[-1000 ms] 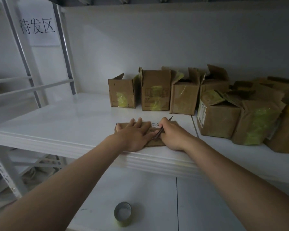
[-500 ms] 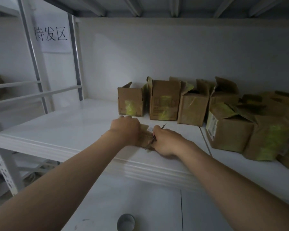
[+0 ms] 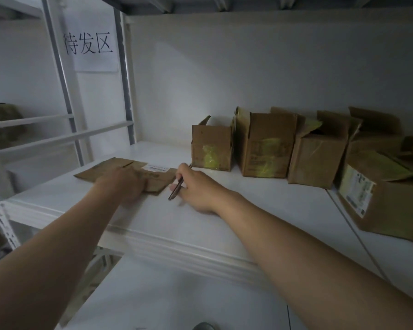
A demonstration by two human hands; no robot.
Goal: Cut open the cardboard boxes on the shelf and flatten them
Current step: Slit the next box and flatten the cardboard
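Flattened box, one, lies under the flat left hand; right hand grips one cutter.

My 2 bare arms reach from the near side toward the far side, the forearms angling in toward each other. My left hand lies palm down, blurred, fingers laid out flat on the flattened box. My right hand, just to its right and apart from it, curls thumb and fingers round a thin tool slanting near-left to far-right.
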